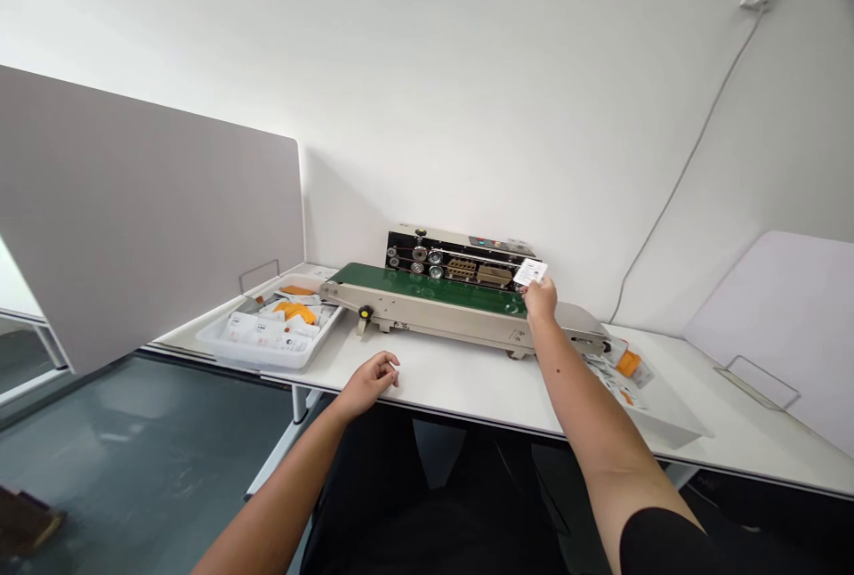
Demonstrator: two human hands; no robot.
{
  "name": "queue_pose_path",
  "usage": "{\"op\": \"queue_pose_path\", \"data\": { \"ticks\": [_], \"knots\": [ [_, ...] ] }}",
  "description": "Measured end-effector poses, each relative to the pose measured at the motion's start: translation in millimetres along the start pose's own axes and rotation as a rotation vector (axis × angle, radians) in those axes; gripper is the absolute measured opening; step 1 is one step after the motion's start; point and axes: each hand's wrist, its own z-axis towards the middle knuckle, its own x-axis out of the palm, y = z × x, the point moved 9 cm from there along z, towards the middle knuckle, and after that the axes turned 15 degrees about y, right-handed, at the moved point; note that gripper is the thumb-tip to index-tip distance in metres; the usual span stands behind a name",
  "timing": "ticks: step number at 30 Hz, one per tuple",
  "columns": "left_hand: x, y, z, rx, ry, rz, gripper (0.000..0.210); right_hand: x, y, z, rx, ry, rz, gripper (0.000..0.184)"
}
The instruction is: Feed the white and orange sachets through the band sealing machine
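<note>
White and thin, a small flat packet with dark print (pixel 532 271) is pinched in the right hand (pixel 542 297). The thumb and fingers are closed on its low edge. The packet is up by the right end of the long beige metal machine with black insides and shiny round wheels (pixel 460 259), just past the flat green belt (pixel 431 286). I cannot tell if it touches the machine.

The left hand (pixel 366 384) is near the front edge of the smooth white table (pixel 460 379). Its fingers curl loosely, with a gap by the thumb, and I see nothing in them.

On the left, a wide see-through plastic tub (pixel 318 345) has a pile of white and orange packets (pixel 267 331). On the right, a whitish plastic box (pixel 671 419) has more packets, also white and orange (pixel 627 365).

I think the work is partway along: one packet is at the machine, and both the tub and the box hold lots. The one in the right hand is not let go yet. I cannot tell which packets are done, so I cannot say how many are left.
</note>
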Motion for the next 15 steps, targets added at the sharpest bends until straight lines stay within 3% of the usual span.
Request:
{"op": "queue_pose_path", "data": {
  "ticks": [2,4,15],
  "knots": [
    [0.6,0,0,0.0,0.007,0.001,0.029,-21,-11,11,0.049,-0.114,-0.106,0.031],
    [0.9,0,0,-0.003,0.012,-0.001,0.029,-27,-22,20,0.088,-0.134,-0.143,0.029],
    [2.7,1,1,0.028,0.024,-0.04,0.027,23,-48,23,0.208,0.007,0.048,0.01]
  ]
}}
